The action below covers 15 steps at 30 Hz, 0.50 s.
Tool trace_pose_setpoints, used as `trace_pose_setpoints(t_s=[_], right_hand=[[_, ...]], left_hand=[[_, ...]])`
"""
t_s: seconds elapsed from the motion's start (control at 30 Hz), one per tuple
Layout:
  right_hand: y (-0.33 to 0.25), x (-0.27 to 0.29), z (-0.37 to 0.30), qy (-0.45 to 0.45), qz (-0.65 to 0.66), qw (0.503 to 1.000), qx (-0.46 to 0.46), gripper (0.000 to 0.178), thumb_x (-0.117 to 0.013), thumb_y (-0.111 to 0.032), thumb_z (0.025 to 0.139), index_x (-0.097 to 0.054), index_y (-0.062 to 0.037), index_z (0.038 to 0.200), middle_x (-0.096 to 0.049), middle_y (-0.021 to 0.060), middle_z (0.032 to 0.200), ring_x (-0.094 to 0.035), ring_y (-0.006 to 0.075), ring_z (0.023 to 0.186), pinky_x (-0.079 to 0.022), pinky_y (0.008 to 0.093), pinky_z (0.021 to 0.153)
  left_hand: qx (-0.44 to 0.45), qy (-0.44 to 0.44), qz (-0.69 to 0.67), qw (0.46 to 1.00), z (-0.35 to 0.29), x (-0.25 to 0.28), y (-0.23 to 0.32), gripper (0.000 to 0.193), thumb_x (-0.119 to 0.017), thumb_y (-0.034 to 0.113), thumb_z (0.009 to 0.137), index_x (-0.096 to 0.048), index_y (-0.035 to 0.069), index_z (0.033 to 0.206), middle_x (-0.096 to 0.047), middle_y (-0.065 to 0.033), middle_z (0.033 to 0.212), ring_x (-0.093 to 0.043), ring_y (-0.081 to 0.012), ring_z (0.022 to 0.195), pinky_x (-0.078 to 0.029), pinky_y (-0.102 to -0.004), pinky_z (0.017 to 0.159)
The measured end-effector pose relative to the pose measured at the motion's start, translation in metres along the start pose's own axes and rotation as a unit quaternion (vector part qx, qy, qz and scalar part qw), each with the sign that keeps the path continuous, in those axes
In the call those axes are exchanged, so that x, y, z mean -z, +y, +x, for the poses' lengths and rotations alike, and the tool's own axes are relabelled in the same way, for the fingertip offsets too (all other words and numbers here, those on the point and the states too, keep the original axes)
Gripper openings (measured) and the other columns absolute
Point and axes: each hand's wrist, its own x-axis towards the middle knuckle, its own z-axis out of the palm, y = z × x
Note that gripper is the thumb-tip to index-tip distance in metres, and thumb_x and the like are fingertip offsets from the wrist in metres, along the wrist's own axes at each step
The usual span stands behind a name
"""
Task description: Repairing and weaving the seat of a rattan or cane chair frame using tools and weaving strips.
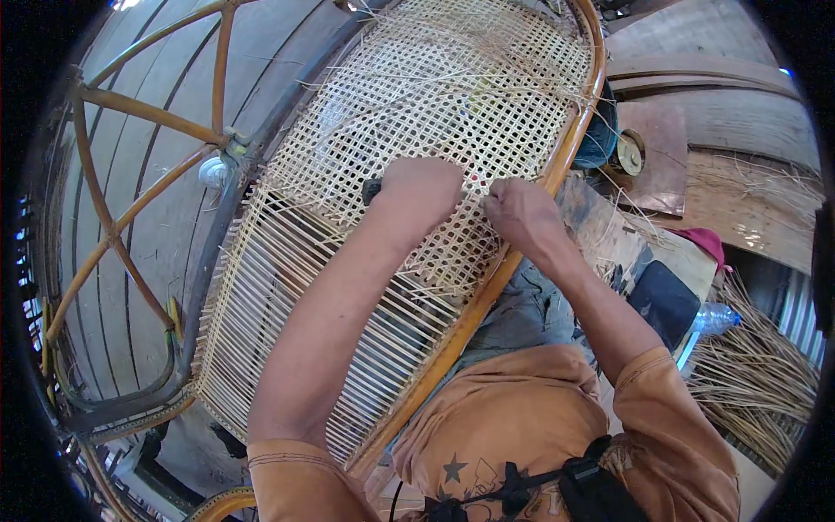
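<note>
A large panel of cane webbing (348,130) stretches across a brown rattan frame (597,87) in front of me. Its upper part is woven in an open lattice with small holes, while bare parallel cane strands (252,304) run across the lower left. My left hand (424,187) is closed just above the middle of the lattice; a dark band shows at its wrist. Close to the frame's right rail, my right hand (520,209) is closed with its fingertips at the weave. Whatever lies in the fingers of either hand is hidden. Loose strand ends (522,61) stick up from the far part.
Another bent rattan frame (156,113) stands at left over grey planks. To the right are a dark bucket (598,135), a reddish-brown board (657,178), a dark flat object (664,297), a clear plastic bottle (716,318) and a bundle of cane (752,374).
</note>
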Motion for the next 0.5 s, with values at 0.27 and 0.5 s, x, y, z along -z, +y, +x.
trace_pose_setpoints(t_s=[0.27,0.5], right_hand=[[0.0,0.002,0.004,-0.034,0.036,0.998,-0.024,0.022,-0.051,-0.019,0.078,-0.064,-0.0006,0.073,-0.063,0.0217,0.075,-0.062,0.038,0.071,-0.051,0.0455,0.064],[0.003,-0.015,0.003,0.055,-0.031,0.998,0.007,0.016,-0.058,-0.017,0.075,-0.064,-0.0044,0.068,-0.064,0.0179,0.07,-0.064,0.0337,0.067,-0.051,0.0424,0.059]], left_hand=[[0.014,0.01,0.026,1.0,-0.001,-0.003,0.01,0.016,-0.056,0.015,0.076,-0.068,0.004,0.08,-0.067,-0.0152,0.081,-0.066,-0.0303,0.075,-0.052,-0.0417,0.066],[0.003,-0.01,0.043,0.999,-0.003,-0.001,0.01,0.019,-0.055,0.019,0.078,-0.068,0.005,0.08,-0.067,-0.0154,0.081,-0.066,-0.0306,0.075,-0.051,-0.0411,0.067]])
